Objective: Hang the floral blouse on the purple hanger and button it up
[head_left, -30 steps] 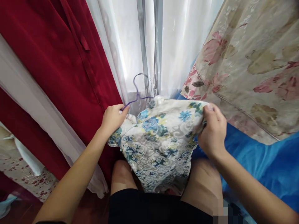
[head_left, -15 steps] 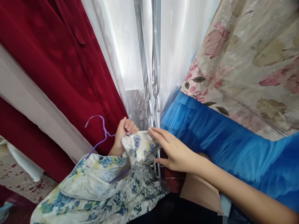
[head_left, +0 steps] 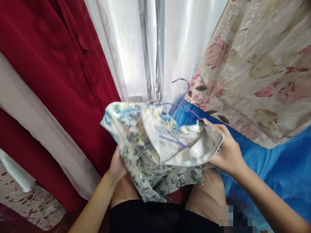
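Observation:
A white garment with blue and yellow flowers [head_left: 145, 139] is bunched in front of me, turned so its pale inside shows. A thin purple wire hanger [head_left: 182, 97] sits in it, hook pointing up to the right. My left hand [head_left: 117, 166] grips the cloth from below on the left, its fingers mostly hidden under the fabric. My right hand [head_left: 227, 152] pinches the garment's right edge by the neck opening.
A dark red garment [head_left: 48, 64] hangs at the left. White sheer curtains [head_left: 189, 38] and a metal frame [head_left: 152, 48] stand ahead. A beige floral fabric [head_left: 262, 64] hangs at the right over blue tulle [head_left: 279, 168]. My knees are below.
The garment has swung from my lower left up to the middle and flipped inside out. The hanger hook moved from left to right. My right hand went from open to gripping the edge.

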`<state>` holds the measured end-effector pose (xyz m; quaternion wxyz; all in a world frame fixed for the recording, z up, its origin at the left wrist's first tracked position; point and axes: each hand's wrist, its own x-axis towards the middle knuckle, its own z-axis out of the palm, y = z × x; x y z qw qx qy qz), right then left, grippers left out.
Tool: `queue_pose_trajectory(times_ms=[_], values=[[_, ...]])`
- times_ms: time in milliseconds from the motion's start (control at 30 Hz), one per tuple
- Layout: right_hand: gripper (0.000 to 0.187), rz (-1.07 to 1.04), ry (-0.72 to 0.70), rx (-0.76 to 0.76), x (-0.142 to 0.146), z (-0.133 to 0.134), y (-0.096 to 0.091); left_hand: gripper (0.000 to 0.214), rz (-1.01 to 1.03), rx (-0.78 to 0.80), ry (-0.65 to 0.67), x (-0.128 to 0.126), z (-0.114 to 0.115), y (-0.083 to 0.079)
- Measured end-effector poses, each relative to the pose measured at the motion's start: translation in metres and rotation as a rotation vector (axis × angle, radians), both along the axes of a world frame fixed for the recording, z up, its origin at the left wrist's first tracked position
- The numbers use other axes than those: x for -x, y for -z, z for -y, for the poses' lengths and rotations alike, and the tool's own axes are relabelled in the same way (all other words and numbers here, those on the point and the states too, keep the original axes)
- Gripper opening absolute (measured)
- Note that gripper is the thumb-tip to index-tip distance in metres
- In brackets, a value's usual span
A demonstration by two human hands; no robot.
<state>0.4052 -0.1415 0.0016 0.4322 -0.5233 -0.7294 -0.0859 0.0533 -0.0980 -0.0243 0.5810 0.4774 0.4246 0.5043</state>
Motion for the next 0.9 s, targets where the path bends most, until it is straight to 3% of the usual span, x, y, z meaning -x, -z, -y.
queue_pose_trajectory(times_ms=[100,200,300,400,500,600,667,733,767,833,900], values=[[0.080,0.063,-0.002,0.017,0.003,-0.012,-0.040,0.097,0.141,0.053,-0.041,0.009,0.011,0.031],[0.084,0.156,-0.007,0.038,0.018,-0.018,-0.064,0.097,0.239,0.066,-0.127,0.005,0.026,0.071],[0.090,0.214,-0.073,0.044,0.020,-0.016,-0.067,0.099,0.244,0.106,-0.243,-0.006,0.044,0.111],[0.089,0.252,-0.206,0.013,0.010,-0.010,-0.056,0.104,0.201,0.130,-0.289,-0.021,0.064,0.137],[0.077,0.133,-0.185,-0.104,0.011,0.003,-0.027,0.097,0.190,0.133,-0.325,-0.034,0.081,0.151],[0.055,-0.315,-0.124,-0.148,0.041,0.029,0.034,0.089,0.196,0.218,-0.383,-0.041,0.094,0.163],[0.035,-0.628,-0.156,0.065,0.074,0.048,0.087,0.085,0.186,0.272,-0.397,-0.041,0.100,0.170],[0.016,-0.826,-0.263,0.376,0.108,0.062,0.135,0.080,0.154,0.271,-0.390,-0.038,0.103,0.175],[0.020,-0.868,-0.342,0.531,0.122,0.066,0.153,0.076,0.131,0.260,-0.376,-0.036,0.103,0.176],[0.025,-0.903,-0.467,0.669,0.141,0.068,0.170,0.069,0.085,0.221,-0.356,-0.032,0.101,0.175],[0.028,-0.889,-0.563,0.726,0.148,0.061,0.166,0.064,0.046,0.166,-0.352,-0.029,0.099,0.170]])
